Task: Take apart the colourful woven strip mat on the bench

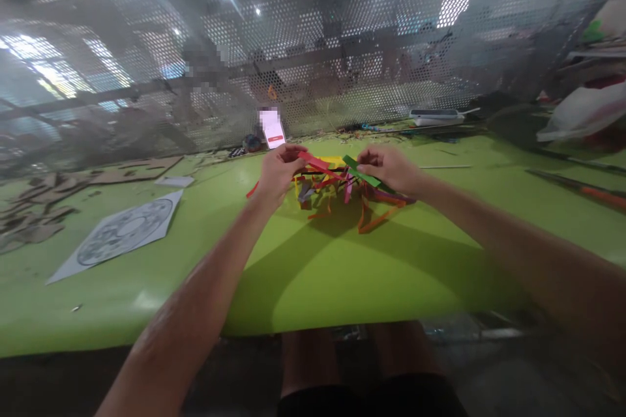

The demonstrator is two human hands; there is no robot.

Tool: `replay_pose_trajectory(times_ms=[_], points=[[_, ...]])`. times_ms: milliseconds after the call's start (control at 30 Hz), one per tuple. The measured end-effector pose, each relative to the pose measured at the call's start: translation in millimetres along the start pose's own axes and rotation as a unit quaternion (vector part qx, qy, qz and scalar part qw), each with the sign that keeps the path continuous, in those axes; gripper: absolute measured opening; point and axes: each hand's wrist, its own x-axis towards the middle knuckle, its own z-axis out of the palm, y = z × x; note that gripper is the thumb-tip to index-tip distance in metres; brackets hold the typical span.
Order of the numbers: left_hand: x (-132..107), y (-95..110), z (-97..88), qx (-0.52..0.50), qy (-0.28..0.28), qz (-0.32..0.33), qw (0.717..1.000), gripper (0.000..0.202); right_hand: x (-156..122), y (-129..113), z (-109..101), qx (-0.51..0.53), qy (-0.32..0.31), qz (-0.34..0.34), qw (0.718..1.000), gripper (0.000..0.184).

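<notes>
My left hand (278, 169) is closed on a red paper strip (317, 163) that runs rightward over a pile of coloured paper strips (342, 199). My right hand (388, 168) is pinched on a green paper strip (360, 171) that slants down to the right. Both hands hover just above the pile, close together, at the far middle of the green table (313, 267). A yellow piece (331, 161) lies under the strips. Orange, pink and purple strips spill toward me.
A printed sheet with a circular pattern (122, 232) lies at left. Brown cardboard scraps (44, 205) sit beyond it. A phone (272, 128) leans against the perforated metal screen (342, 45). A white device (435, 117) and an orange-handled tool (587, 190) are at right.
</notes>
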Motion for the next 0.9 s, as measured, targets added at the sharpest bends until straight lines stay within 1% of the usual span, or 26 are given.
replay_pose_trajectory(times_ms=[133,233,300,367,467,600,733,800,867,900], points=[[-3,6,-2.4,-0.001,-0.028,0.009,1.0,0.034,1,2,0,0.006,0.005,0.0,1.0,0.027],[-3,7,-4.0,-0.02,-0.05,0.019,0.998,0.037,1,4,0,0.008,0.018,0.001,1.0,0.024],[-4,6,-4.3,-0.012,-0.066,0.017,0.998,0.037,1,6,0,0.009,0.026,0.0,1.0,0.025],[-5,5,-3.9,0.007,-0.092,0.005,0.996,0.038,2,8,0,0.013,0.033,-0.003,0.999,0.026],[-8,5,-3.0,0.029,-0.148,-0.016,0.988,0.041,4,10,-1,0.017,0.038,-0.01,0.999,0.029],[-12,11,-2.3,0.061,-0.246,-0.012,0.967,0.04,5,9,-3,0.005,0.058,-0.019,0.998,0.029],[-18,19,-1.5,0.115,-0.347,0.003,0.931,0.034,6,8,-5,-0.02,0.077,-0.027,0.996,0.024],[-20,21,-1.3,0.147,-0.373,0.011,0.916,0.04,6,10,-4,-0.031,0.081,-0.026,0.996,0.024],[-20,19,-1.7,0.167,-0.377,0.007,0.911,0.044,7,11,-4,-0.04,0.081,-0.026,0.996,0.025],[-20,18,-2.2,0.17,-0.375,0.0,0.911,0.042,7,11,-3,-0.045,0.082,-0.027,0.995,0.025]])
